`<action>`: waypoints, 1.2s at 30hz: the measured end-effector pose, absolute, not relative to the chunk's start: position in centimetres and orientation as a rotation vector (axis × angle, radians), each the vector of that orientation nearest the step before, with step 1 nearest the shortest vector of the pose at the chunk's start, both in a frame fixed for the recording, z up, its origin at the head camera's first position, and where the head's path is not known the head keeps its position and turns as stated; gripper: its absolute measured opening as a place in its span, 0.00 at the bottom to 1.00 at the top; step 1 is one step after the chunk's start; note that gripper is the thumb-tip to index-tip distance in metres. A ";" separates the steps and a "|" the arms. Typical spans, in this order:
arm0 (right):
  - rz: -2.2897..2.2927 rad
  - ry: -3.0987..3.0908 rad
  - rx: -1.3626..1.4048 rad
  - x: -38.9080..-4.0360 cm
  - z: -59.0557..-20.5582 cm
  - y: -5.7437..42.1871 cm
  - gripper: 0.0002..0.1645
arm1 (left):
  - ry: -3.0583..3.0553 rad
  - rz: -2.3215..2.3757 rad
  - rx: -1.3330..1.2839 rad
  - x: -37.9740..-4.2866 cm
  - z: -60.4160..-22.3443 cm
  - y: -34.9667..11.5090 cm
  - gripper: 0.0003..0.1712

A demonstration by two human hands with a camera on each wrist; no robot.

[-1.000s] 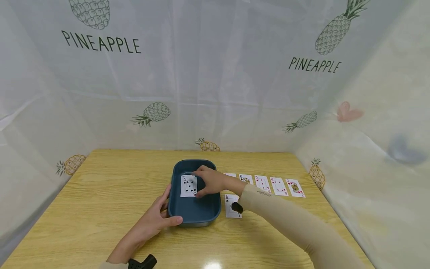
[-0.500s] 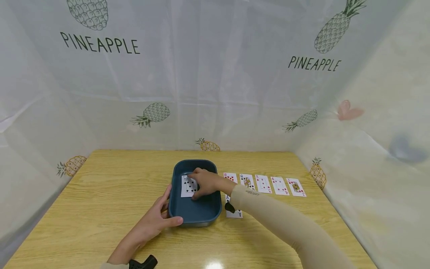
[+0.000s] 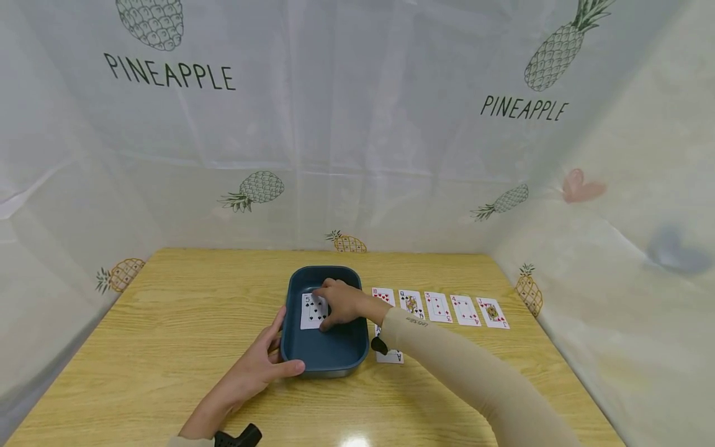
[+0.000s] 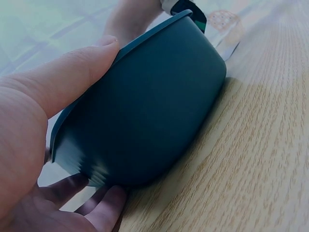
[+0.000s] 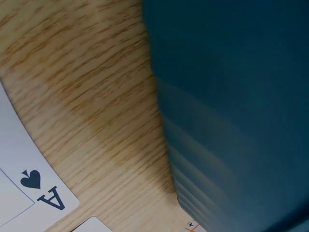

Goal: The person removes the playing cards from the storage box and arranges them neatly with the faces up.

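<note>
A dark blue rectangular plastic bin [image 3: 326, 357] stands on the wooden table. Inside it a five of spades playing card [image 3: 310, 311] lies face up. My left hand [image 3: 259, 360] grips the bin's left side, with the thumb over the rim and the fingers low against the outside, as the left wrist view shows. My right hand [image 3: 346, 303] reaches over the bin's right wall and grips the card between curled fingers at its top edge and the thumb near its bottom edge. The right wrist view shows only the bin's outer wall [image 5: 231, 116], not the fingers.
Right of the bin a row of face-up cards runs along the table: ten of hearts [image 3: 383, 295], queen [image 3: 411, 303], three [image 3: 438, 307], four [image 3: 465, 310] and jack [image 3: 493, 312]. An ace of spades [image 5: 19, 193] lies beside the bin, partly beneath the right wrist.
My right hand has shifted left and a little down over the five of spades, uncovering the ten of hearts. The left hand and the bin stay in place.
</note>
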State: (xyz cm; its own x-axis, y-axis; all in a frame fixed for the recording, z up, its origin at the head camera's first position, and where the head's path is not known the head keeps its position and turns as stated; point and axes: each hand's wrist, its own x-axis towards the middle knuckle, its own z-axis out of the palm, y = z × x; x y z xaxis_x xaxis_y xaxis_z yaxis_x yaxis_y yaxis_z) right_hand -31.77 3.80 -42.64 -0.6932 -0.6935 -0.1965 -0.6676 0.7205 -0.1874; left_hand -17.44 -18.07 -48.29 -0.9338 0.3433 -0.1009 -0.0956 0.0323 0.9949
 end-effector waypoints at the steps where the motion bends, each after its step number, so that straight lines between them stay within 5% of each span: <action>1: -0.157 2.672 -1.078 -31.8 -42.6 3.8 0.51 | 2.002 1.974 0.252 -17.4 -48.3 -18.1 0.64; 18: -0.465 2.623 -1.173 -30.5 -37.9 7.9 0.50 | 2.056 1.959 0.224 -17.7 -48.2 -17.9 0.66; 27: -0.515 2.665 -1.182 -27.9 -35.7 14.8 0.50 | 2.023 1.999 0.197 -17.5 -48.6 -18.1 0.68; 36: -0.485 2.713 -1.127 -25.9 -38.6 22.8 0.47 | 2.025 1.990 0.211 -17.7 -48.5 -18.0 0.68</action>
State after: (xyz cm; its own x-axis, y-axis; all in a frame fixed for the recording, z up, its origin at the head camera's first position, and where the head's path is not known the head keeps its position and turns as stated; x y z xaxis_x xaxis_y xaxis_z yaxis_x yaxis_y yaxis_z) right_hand -25.92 22.79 -38.59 -0.7021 -0.7116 -0.0263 -0.6584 0.6628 -0.3566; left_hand -17.66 -18.00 -48.50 -0.9462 0.3061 -0.1050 -0.0997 0.0329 0.9945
